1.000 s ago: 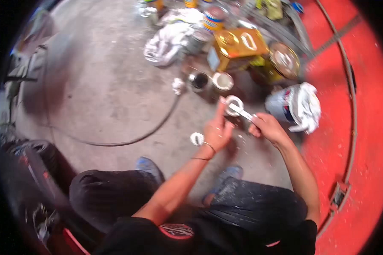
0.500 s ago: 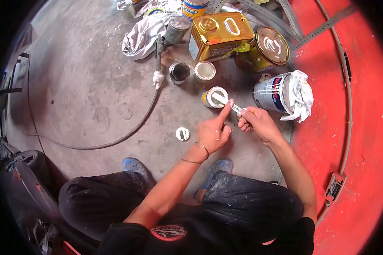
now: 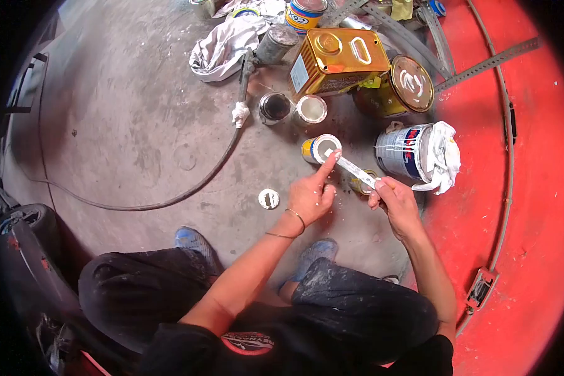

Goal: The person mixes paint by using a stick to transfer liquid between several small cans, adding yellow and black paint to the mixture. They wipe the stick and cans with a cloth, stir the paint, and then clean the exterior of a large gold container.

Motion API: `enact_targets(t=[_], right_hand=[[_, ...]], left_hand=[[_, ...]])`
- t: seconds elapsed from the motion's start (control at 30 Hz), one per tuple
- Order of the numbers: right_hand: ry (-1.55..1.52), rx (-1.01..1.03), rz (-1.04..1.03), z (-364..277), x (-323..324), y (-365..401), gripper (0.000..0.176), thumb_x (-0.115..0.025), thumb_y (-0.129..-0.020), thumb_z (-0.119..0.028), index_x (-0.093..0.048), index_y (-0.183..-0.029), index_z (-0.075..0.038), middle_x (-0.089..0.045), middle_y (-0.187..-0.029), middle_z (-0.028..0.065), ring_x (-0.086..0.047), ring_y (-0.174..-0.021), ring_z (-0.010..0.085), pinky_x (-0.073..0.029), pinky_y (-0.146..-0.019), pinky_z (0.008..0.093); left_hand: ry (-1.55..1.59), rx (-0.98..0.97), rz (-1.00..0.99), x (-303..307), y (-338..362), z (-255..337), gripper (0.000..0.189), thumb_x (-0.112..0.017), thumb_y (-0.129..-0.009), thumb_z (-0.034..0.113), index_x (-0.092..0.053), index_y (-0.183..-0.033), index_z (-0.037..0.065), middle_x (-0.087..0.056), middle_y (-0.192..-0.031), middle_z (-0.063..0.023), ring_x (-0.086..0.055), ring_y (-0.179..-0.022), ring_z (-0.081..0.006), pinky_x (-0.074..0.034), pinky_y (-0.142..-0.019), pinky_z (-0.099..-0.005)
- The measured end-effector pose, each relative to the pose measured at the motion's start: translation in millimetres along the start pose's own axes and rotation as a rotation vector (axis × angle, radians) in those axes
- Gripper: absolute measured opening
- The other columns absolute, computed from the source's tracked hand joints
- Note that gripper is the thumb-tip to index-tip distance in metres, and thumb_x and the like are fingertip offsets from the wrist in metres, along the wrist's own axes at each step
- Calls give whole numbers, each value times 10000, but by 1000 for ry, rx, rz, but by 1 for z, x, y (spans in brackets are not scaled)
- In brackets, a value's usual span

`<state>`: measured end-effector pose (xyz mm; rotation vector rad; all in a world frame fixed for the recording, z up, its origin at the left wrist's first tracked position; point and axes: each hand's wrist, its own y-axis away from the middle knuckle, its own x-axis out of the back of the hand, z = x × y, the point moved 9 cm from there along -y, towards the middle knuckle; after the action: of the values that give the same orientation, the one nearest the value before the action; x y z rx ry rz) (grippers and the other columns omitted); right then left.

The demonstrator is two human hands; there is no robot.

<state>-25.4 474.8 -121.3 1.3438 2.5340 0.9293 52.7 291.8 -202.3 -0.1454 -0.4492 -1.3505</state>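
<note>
Right hand [image 3: 391, 200]: closed in a fist round the near end of a flat, narrow stick [image 3: 351, 168], coated white over its full length. Left hand [image 3: 310, 197]: gripping nothing, index finger stretched out and laid on the far end of the stick, remaining fingers loosely curled, thin bangle at the wrist. Far end of the stick resting across the rim of a small round can [image 3: 316, 149] just ahead of the left fingertip; yellow and blue label, writing too small to read, white contents. Directly beyond the right hand: a larger cylindrical metal can [image 3: 400, 153], white label with red and blue lettering, not legible, a crumpled white rag [image 3: 445, 153] draped over its top. Further ahead of both hands: a rectangular gold tin [image 3: 338, 59] with screw cap and flat handle, a round gold can [image 3: 410, 84] with white smears on the lid, and a can [image 3: 305, 11] marked "92". Left of the left hand, lying flat on the rough grey concrete floor [image 3: 125, 125]: a small round white lid [image 3: 269, 198]. Beyond the lid: a dark rubber hose [image 3: 200, 185], curved.
</note>
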Motion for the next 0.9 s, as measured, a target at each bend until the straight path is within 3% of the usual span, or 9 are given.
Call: enact_targets(t=[0.07, 0.23, 0.37, 0.43, 0.47, 0.57, 0.6, 0.7, 0.9], right_hand=[[77, -7, 23, -5, 3, 3, 318, -559, -1139, -242, -711, -1033, 16, -719, -854, 53, -647, -798, 108, -532, -782, 294], [282, 7, 65, -14, 3, -1, 337, -569, -1127, -229, -721, -995, 42, -725, -791, 44, -653, -731, 97, -538, -701, 316], [622, 174, 132, -56, -4, -13, 296, -611, -1092, -209, -755, -996, 32, -760, -765, 117, -721, -689, 240, -558, -671, 396], [891, 376, 173, -76, -16, -21, 264, -643, -1066, -200, -775, -1012, 23, -772, -771, 163, -748, -694, 340, -569, -675, 449], [947, 479, 187, -81, -26, -26, 229, -690, -1029, -195, -795, -1104, -6, -764, -850, 206, -733, -785, 427, -583, -745, 493], [1198, 694, 202, -80, -55, -47, 253, -727, -997, -189, -796, -1180, -29, -739, -914, 194, -731, -876, 391, -591, -806, 488], [1230, 661, 187, -78, -62, -54, 287, -738, -976, -169, -782, -1217, -19, -710, -966, 194, -715, -952, 377, -597, -855, 469], [1311, 799, 230, -72, -78, -69, 257, -748, -959, -158, -773, -1145, 16, -717, -969, 187, -720, -972, 372, -604, -850, 468], [1141, 621, 177, -63, -82, -86, 186, -760, -939, -182, -735, -956, 1, -745, -952, 208, -742, -941, 409, -601, -845, 498]], left_hand=[[-10, 14, 2, -2, -2, -12, 873, -627, -904, 188, -370, -1709, 410, -731, -803, -173, -715, -737, -453, -577, -725, -572], [-27, 77, 13, 4, -6, -8, 848, -630, -911, 219, -379, -1716, 310, -727, -786, -175, -722, -739, -444, -578, -728, -570], [169, 27, 44, 14, -15, -6, 847, -625, -930, 225, -348, -1726, 146, -732, -778, -141, -725, -676, -352, -596, -678, -496], [689, 154, 8, 11, -18, -7, 758, -604, -964, 202, -412, -1690, 100, -719, -779, -105, -693, -670, -262, -574, -653, -427], [947, 216, -16, 8, -19, -6, 717, -594, -981, 191, -445, -1673, 77, -712, -780, -87, -677, -666, -217, -563, -640, -392], [1437, 335, -116, 9, -24, -7, 606, -544, -1013, 239, -536, -1597, 75, -700, -794, -67, -643, -691, -204, -538, -681, -347], [1554, 360, -124, 12, -23, -7, 582, -531, -1000, 299, -578, -1543, 97, -671, -757, -66, -611, -695, -210, -494, -737, -351], [1742, 368, -148, 16, -22, -11, 622, -540, -980, 337, -551, -1555, 103, -670, -756, -65, -601, -697, -223, -469, -766, -381], [1778, 377, -218, 7, -14, -17, 624, -527, -964, 356, -552, -1545, 130, -654, -746, -85, -559, -694, -247, -440, -781, -396]])
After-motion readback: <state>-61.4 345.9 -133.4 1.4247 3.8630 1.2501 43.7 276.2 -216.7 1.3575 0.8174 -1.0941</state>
